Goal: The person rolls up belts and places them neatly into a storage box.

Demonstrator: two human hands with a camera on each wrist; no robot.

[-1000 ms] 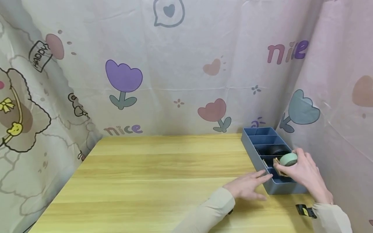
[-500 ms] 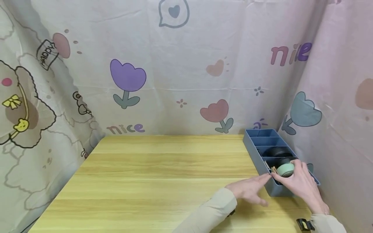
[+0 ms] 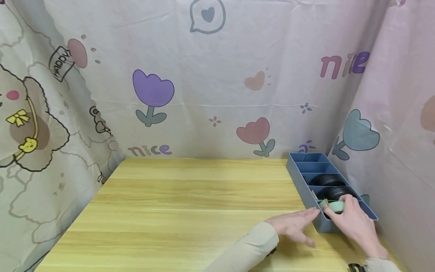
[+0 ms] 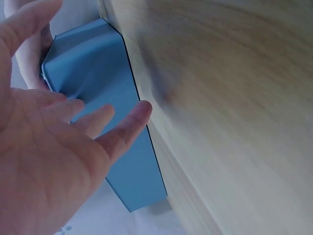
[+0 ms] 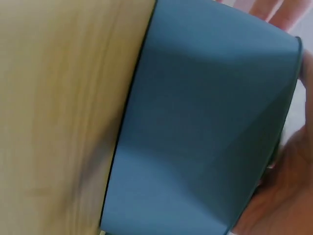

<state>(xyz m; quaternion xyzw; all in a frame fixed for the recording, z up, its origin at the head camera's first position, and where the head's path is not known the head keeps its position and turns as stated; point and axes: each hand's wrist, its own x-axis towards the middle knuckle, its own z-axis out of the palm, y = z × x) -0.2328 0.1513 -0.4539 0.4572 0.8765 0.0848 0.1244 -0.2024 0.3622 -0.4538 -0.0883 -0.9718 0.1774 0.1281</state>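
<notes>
A blue-grey divided box (image 3: 304, 194) stands at the right of the table, seen in the head view. My right hand (image 3: 358, 223) reaches over its near end and pinches a pale green roll (image 3: 336, 206), like a roll of tape, down in the nearest compartment. A small tan bit shows beside my thumb. My left hand (image 3: 293, 224) has straight fingers, their tips at the near left corner of the box. In the left wrist view that hand (image 4: 54, 152) is spread beside the box wall (image 4: 132, 166). The box wall (image 5: 195, 112) hides the roll in the right wrist view.
Black round things (image 3: 327, 180) fill the two compartments behind the nearest one. Thin flat pieces stand along their left side. A wooden table (image 3: 190, 204) spreads to the left. Printed cloth (image 3: 210, 75) hangs behind and along both sides, close to the box on the right.
My right hand has lowered the green roll toward me, into the nearest compartment. My left hand has stayed by the box corner. The head view has shifted slightly.
</notes>
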